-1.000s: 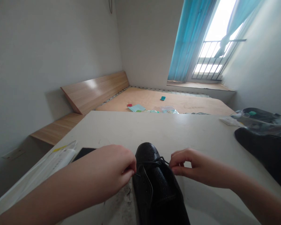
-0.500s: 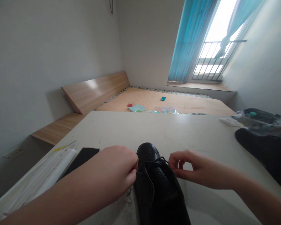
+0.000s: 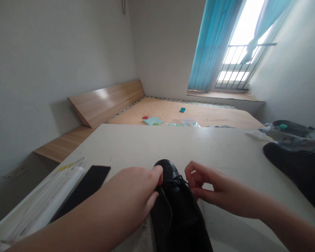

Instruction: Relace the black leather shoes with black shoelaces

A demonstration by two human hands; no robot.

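A black leather lace-up shoe (image 3: 176,199) lies before me with its toe pointing away. My left hand (image 3: 139,189) is closed at the shoe's left side, its index finger reaching over the lacing edge. Thin black shoelace (image 3: 177,178) crosses the tongue near the toe and runs towards both hands. On the right edge of the shoe, my right hand (image 3: 207,183) has its fingers curled in a pinch at the lace. The exact grip points are hidden by the fingers.
The white table (image 3: 126,143) carries a black phone (image 3: 86,185) and white plastic packaging (image 3: 52,196) at left. Another black shoe (image 3: 294,168) and a clear plastic bag (image 3: 291,134) are at right. Behind stands a bed (image 3: 212,113) with small items on it.
My left hand has shifted slightly right and its index finger now lies over the shoe's edge. The right hand's fingers have curled tighter and moved a little left. More of the phone shows.
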